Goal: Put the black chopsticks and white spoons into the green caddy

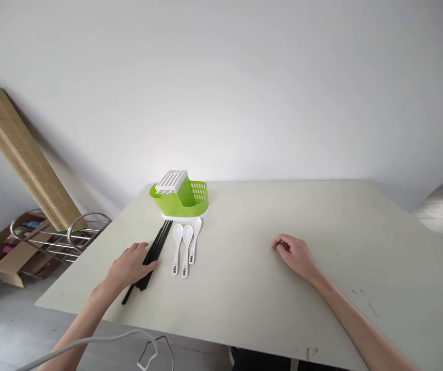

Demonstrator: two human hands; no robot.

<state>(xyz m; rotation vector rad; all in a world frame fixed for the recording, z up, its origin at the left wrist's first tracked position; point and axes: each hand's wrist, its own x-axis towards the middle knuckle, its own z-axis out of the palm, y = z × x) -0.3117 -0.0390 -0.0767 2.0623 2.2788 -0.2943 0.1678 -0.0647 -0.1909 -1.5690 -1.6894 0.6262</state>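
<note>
My left hand (130, 264) rests over the left side of a bundle of black chopsticks (158, 246), thumb lying across them and fingers stretched out apart from it. One chopstick sticks out nearer the table's front edge. To the right of the bundle lie three white spoons (187, 236), bowls pointing away from me. Behind them stands a green cutlery holder (178, 206) with a white slotted top (171, 181) and a white base. Well to the right, my right hand (293, 253) lies on the table with its fingers curled in, and nothing shows in them.
The pale table (244, 299) backs onto a white wall. Left of it, on the floor side, are a metal rack (70, 237), an open cardboard box (12, 257) and a leaning bamboo mat (28, 154). A white cable (101, 339) crosses near my left forearm.
</note>
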